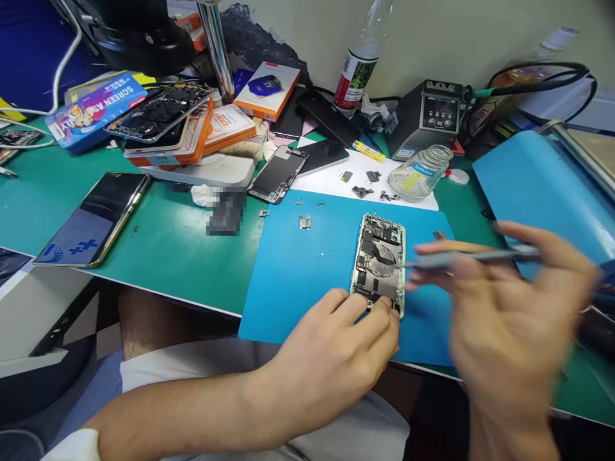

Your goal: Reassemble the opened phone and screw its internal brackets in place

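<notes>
An opened phone (379, 262) lies on the blue work mat (298, 288) with its inner boards, a round coil and a dark flex cable showing. My left hand (341, 346) is closed on the phone's lower end, with the fingertips over its bottom edge. In my right hand (504, 307), blurred by motion, is a slim grey screwdriver (461, 257) held between thumb and fingers. Its thin tip points left, over the phone's right side near the coil. A small metal part (305, 222) rests on the mat left of the phone.
Behind the mat stand a glass jar (420, 171), several small parts (362, 191) on white paper, and a detached phone screen (278, 173). A plastic bottle (356, 77) and a black device (423, 120) are farther back. Another phone (96, 218) lies left, near stacked boxes (168, 153).
</notes>
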### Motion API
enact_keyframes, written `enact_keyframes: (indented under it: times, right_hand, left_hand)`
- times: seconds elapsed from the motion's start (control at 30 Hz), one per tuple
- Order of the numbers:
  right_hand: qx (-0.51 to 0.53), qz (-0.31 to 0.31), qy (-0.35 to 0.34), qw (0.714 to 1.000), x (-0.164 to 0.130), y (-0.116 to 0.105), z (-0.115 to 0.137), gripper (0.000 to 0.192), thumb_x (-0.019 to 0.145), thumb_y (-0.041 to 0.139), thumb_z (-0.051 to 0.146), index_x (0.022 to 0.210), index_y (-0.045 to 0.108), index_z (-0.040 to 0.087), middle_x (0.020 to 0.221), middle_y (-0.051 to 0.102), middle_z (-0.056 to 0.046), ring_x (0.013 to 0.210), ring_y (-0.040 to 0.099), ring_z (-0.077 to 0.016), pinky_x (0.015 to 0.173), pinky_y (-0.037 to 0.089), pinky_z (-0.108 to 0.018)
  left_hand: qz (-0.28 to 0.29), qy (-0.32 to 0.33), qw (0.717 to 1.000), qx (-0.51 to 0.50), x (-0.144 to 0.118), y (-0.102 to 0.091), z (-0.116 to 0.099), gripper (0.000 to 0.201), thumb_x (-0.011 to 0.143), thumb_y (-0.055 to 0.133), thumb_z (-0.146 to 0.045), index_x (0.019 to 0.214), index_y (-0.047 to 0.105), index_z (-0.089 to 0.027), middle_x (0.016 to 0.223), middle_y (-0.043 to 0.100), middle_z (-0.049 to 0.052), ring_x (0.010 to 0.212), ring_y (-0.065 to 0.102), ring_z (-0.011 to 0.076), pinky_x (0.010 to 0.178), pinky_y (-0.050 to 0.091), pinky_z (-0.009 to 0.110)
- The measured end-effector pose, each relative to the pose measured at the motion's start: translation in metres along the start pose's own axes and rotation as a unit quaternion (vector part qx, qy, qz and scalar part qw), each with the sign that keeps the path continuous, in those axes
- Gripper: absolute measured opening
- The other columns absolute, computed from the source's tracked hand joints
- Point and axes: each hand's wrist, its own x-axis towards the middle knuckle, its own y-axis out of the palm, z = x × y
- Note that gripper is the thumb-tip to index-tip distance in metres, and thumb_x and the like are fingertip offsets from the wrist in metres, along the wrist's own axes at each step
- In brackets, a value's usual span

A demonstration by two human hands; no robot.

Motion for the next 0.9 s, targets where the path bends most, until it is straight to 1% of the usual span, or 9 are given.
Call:
enact_keyframes:
  times: [0.03, 0.1, 0.27, 0.4, 0.47, 0.57, 0.67, 0.77, 0.9]
  right_hand:
    - [-0.005, 0.061, 0.011, 0.998, 0.003, 0.014, 0.001, 0.041, 0.102, 0.074, 0.036, 0.135, 0.050, 0.030, 0.108, 0.077, -0.004, 0.081, 0.077, -0.0190, 0.068, 0.071, -0.036]
    - [-0.009, 0.099, 0.018, 0.995, 0.007, 0.037, -0.002, 0.035, 0.108, 0.067, 0.039, 0.135, 0.050, 0.028, 0.110, 0.077, -0.003, 0.081, 0.077, -0.0161, 0.074, 0.072, -0.034]
    - [-0.001, 0.111, 0.034, 0.993, 0.005, 0.051, -0.010, 0.035, 0.110, 0.066, 0.040, 0.136, 0.049, 0.026, 0.112, 0.076, -0.003, 0.088, 0.077, -0.0149, 0.079, 0.072, -0.031]
    - [0.037, 0.085, 0.049, 0.994, 0.005, 0.039, -0.008, 0.036, 0.109, 0.067, 0.040, 0.136, 0.049, 0.026, 0.113, 0.076, -0.003, 0.090, 0.078, -0.0161, 0.080, 0.072, -0.034]
    - [0.064, 0.059, 0.073, 0.993, 0.005, 0.025, -0.006, 0.045, 0.106, 0.072, 0.040, 0.142, 0.049, 0.027, 0.112, 0.076, -0.003, 0.087, 0.077, -0.0165, 0.075, 0.071, -0.033]
    - [0.118, 0.057, 0.144, 0.981, 0.000, -0.001, -0.005, 0.062, 0.096, 0.082, 0.042, 0.148, 0.050, 0.027, 0.101, 0.075, -0.001, 0.067, 0.071, -0.0154, 0.054, 0.063, -0.029]
    - [0.138, 0.055, 0.195, 0.969, -0.010, -0.018, -0.007, 0.064, 0.096, 0.082, 0.047, 0.149, 0.050, 0.029, 0.087, 0.069, 0.004, 0.047, 0.060, -0.0139, 0.034, 0.047, -0.027]
    - [0.127, 0.057, 0.194, 0.971, -0.018, -0.020, -0.010, 0.064, 0.098, 0.079, 0.050, 0.150, 0.047, 0.031, 0.086, 0.068, 0.004, 0.048, 0.061, -0.0154, 0.034, 0.048, -0.028]
    - [0.128, 0.107, 0.189, 0.968, -0.020, -0.014, -0.014, 0.057, 0.097, 0.080, 0.049, 0.144, 0.050, 0.035, 0.088, 0.070, 0.003, 0.055, 0.066, -0.0164, 0.042, 0.056, -0.030]
  left_hand:
    - [0.002, -0.007, 1.000, -0.006, -0.001, 0.000, 0.000, 0.030, 0.114, 0.060, -0.024, 0.138, 0.073, -0.013, 0.142, 0.075, 0.005, 0.106, 0.064, 0.0188, 0.087, 0.051, 0.038]
    - [0.007, -0.020, 1.000, -0.016, -0.003, -0.001, 0.001, 0.028, 0.114, 0.059, -0.025, 0.137, 0.074, -0.016, 0.142, 0.075, 0.002, 0.110, 0.063, 0.0193, 0.093, 0.050, 0.039]
    - [0.005, -0.052, 0.998, -0.033, -0.008, -0.002, 0.000, 0.028, 0.116, 0.059, -0.032, 0.136, 0.074, -0.021, 0.141, 0.077, -0.004, 0.113, 0.061, 0.0214, 0.101, 0.045, 0.042]
    - [0.013, -0.063, 0.997, -0.038, -0.008, -0.003, -0.003, 0.030, 0.117, 0.057, -0.031, 0.141, 0.073, -0.022, 0.148, 0.075, -0.010, 0.114, 0.058, 0.0223, 0.101, 0.043, 0.044]
    - [0.012, -0.076, 0.996, -0.045, -0.008, -0.003, -0.004, 0.034, 0.117, 0.057, -0.031, 0.148, 0.069, -0.023, 0.150, 0.074, -0.012, 0.113, 0.057, 0.0221, 0.100, 0.042, 0.044]
    - [0.007, -0.093, 0.993, -0.068, -0.007, -0.002, -0.004, 0.034, 0.117, 0.058, -0.031, 0.149, 0.069, -0.025, 0.150, 0.074, -0.015, 0.112, 0.055, 0.0221, 0.099, 0.042, 0.043]
    - [-0.003, -0.092, 0.993, -0.078, -0.005, 0.000, -0.002, 0.031, 0.115, 0.061, -0.034, 0.144, 0.072, -0.026, 0.148, 0.075, -0.014, 0.110, 0.056, 0.0226, 0.096, 0.043, 0.043]
    - [-0.011, -0.095, 0.992, -0.086, -0.002, 0.001, -0.001, 0.029, 0.114, 0.065, -0.034, 0.139, 0.074, -0.027, 0.144, 0.078, -0.014, 0.108, 0.057, 0.0223, 0.094, 0.043, 0.044]
    - [-0.015, -0.104, 0.991, -0.085, 0.000, 0.001, -0.003, 0.024, 0.112, 0.067, -0.031, 0.134, 0.076, -0.027, 0.141, 0.079, -0.014, 0.104, 0.057, 0.0214, 0.093, 0.044, 0.043]
